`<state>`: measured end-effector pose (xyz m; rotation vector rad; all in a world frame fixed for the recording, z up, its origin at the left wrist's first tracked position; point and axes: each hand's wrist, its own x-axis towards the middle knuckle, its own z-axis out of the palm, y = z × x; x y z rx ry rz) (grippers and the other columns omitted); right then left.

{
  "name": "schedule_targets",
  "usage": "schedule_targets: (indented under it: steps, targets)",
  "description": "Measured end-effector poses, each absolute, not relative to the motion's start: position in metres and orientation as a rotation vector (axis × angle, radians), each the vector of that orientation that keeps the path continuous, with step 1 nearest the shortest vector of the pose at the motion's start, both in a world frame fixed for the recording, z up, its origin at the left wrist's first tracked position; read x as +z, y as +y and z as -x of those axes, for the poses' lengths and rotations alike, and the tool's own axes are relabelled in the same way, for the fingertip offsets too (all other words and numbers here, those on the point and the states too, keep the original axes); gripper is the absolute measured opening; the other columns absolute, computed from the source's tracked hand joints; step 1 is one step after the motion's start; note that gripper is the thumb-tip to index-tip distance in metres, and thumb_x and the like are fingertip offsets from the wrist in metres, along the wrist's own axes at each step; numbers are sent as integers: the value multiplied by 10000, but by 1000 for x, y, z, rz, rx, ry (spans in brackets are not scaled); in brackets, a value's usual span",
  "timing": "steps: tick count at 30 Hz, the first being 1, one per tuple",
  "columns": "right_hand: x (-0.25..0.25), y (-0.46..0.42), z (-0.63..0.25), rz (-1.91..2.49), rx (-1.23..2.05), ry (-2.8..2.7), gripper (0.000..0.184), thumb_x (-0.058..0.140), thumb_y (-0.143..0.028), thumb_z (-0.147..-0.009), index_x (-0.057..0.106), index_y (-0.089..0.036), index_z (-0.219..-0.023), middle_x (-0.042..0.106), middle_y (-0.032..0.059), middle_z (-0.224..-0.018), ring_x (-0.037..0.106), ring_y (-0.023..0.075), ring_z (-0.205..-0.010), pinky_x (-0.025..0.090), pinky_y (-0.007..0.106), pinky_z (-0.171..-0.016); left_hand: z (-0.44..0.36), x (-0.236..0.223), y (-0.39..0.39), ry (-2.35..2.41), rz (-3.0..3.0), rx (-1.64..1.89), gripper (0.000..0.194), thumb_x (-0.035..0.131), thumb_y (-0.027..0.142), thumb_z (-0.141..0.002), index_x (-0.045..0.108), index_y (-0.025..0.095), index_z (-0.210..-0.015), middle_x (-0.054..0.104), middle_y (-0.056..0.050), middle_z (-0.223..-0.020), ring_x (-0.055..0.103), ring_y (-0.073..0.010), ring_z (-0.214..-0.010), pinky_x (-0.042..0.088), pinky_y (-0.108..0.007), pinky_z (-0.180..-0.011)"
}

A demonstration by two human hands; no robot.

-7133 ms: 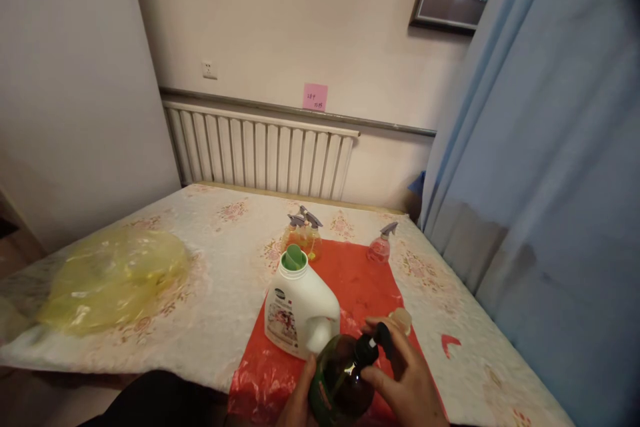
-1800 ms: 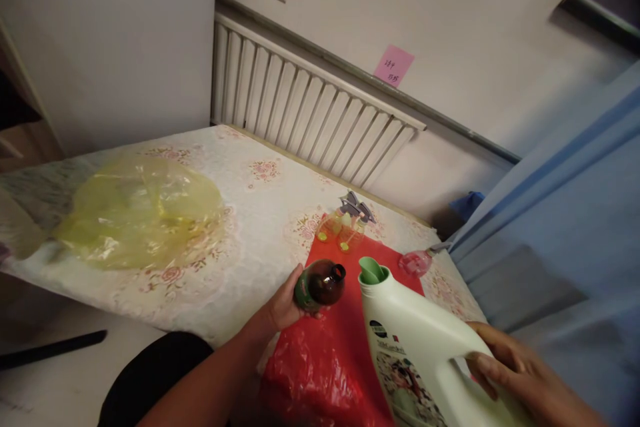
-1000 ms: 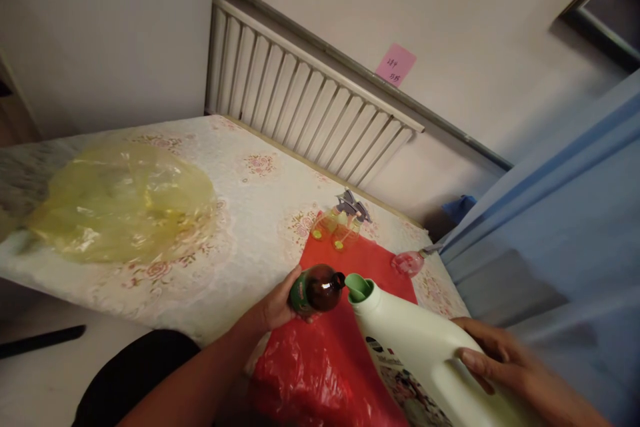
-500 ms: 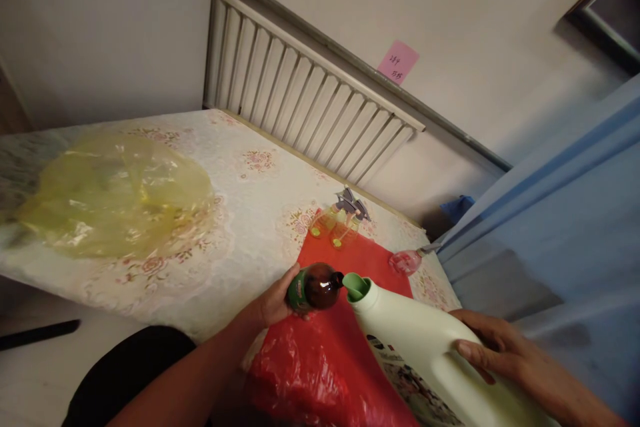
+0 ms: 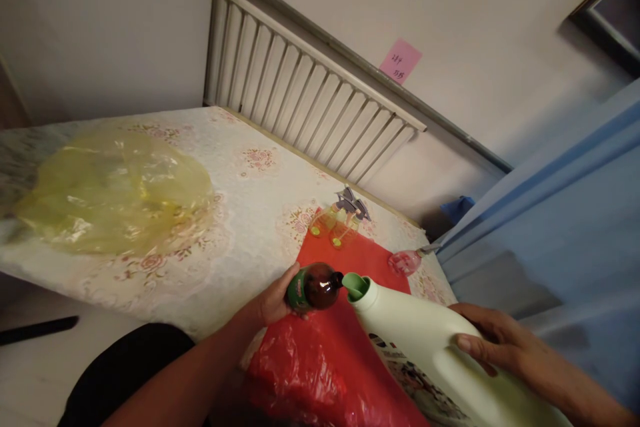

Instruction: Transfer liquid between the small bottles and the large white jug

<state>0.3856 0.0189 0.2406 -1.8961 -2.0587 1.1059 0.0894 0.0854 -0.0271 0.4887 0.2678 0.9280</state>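
My left hand is closed round a brown bottle with a green label. The bottle's narrow dark neck points right. My right hand grips the handle of a large pale-green jug, which is tilted with its green spout to the left. Spout and bottle neck meet or nearly meet; whether liquid flows between them I cannot see. A printed label shows on the jug's lower side. Beneath both lies a red sheet, with crumpled red plastic towards me.
Two clear spray bottles with dark heads stand at the sheet's far edge, and a pink spray bottle at its right. A yellow plastic bag spreads over the flowered tablecloth. Behind are a radiator and, right, a blue curtain.
The view has shifted very slightly. Both hands, the brown bottle and the tilted jug keep nearly the same positions.
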Motion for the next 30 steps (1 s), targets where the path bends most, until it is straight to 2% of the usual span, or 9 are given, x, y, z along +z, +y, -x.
schedule_targets:
  steps: [6,12,19,30]
  targets:
    - [244,21,-384,1888,1089,-2115,338,671,-461,-759,715,-187,-952,646,23,-706,506,159,-591,358,234,-493,-90,-29,86,320,-497,916,595,398,563,-900,591,130,-1260,719,-159,-1103,693,-221,-706,490,-242,-426]
    - [248,24,-385,1893,1102,-2186,355,632,-479,-803,698,-192,-1001,657,36,-761,513,163,-628,368,231,-506,-90,-29,85,322,-509,926,580,397,558,-902,595,146,-1259,718,-155,-1102,695,-238,-772,483,-230,-418]
    - [251,28,-381,1906,1062,-2219,370,599,-509,-819,691,-185,-972,625,34,-722,494,156,-607,357,240,-498,-90,-27,85,325,-506,912,605,385,586,-896,595,146,-1255,725,-152,-1073,674,-200,-680,474,-217,-415]
    - [256,34,-383,1944,1126,-2345,419,581,-563,-803,641,-181,-965,591,17,-768,484,151,-644,360,239,-523,-90,-27,87,351,-505,874,660,362,630,-882,588,138,-1260,697,-138,-1129,650,-180,-686,460,-215,-415]
